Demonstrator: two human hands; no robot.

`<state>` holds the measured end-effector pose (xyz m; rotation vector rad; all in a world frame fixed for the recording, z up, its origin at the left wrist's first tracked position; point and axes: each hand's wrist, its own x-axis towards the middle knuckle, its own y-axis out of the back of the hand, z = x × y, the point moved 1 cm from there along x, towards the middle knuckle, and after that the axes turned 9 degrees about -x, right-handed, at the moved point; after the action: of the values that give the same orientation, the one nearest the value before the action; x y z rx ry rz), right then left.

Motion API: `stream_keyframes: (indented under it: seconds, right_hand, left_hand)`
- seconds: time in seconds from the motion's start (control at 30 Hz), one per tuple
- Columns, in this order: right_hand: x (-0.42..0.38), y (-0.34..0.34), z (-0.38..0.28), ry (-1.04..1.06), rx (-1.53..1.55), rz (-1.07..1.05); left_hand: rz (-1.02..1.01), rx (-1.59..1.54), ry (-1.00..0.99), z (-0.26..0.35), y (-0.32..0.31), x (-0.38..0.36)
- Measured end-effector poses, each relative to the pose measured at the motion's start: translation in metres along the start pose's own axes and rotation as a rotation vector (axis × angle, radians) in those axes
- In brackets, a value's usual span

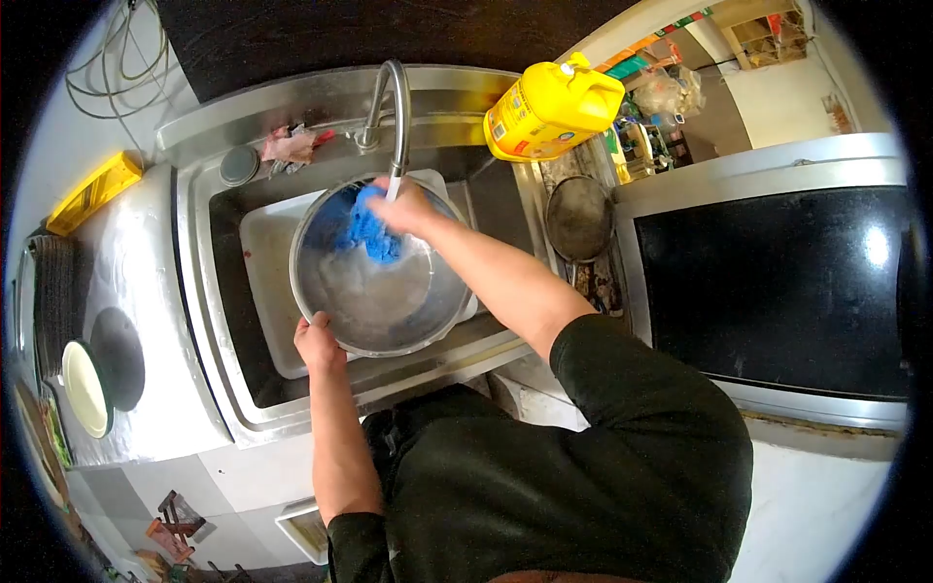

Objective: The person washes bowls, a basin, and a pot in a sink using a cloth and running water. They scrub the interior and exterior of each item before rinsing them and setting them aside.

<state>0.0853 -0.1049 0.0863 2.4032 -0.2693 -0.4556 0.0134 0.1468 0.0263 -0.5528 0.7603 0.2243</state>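
— Where do we have the big round stainless-steel bowl (374, 282) just now?

— It sits in the steel sink (219, 291), tilted, its open mouth turned up toward us, resting over a white rectangular tray (267, 282) that lies under it. Our left hand (316, 340) has the near rim, fingers curled over the edge at the bowl's lower left.

— And our right hand (408, 206)?

— It's across the bowl at the far rim, closed around a bright blue scrubbing cloth (364, 228), which it presses against the inside wall. The curved steel tap (394, 107) comes down right above that hand; we cannot tell from here whether water is running.

— So which way does the bowl lie from each grip?

— From the left hand it spreads away and to the right; from the right hand it drops back toward us and to the left. The two hands sit almost opposite each other across the rim, the left nearer our body, the right farther out under the spout. The cloth touches only the upper part of the inner wall; the grey bottom of the bowl lies between the hands.

— Anything close by?

— A yellow plastic detergent jug (549, 107) stands on the ledge to the right of the tap, well clear of both hands.
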Motion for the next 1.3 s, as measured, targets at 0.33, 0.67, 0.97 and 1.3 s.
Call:
stream_keyframes:
  seconds: [0.33, 0.67, 0.97, 1.3]
  right_hand:
    - [-0.001, 0.035, -0.014, 0.082, 0.034, 0.309]
    - [0.019, -0.053, 0.06, -0.244, 0.417, 0.391]
    - [0.05, 0.03, 0.038, 0.047, 0.204, 0.025]
    - [0.137, 0.063, -0.028, -0.277, 1.079, 0.103]
  left_hand:
    - [-0.03, -0.049, 0.0, -0.005, 0.005, 0.014]
    - [-0.029, 0.039, 0.036, -0.003, -0.004, 0.009]
    - [0.002, 0.002, 0.003, -0.001, -0.001, 0.016]
    - [0.027, 0.105, 0.03, -0.017, 0.01, 0.023]
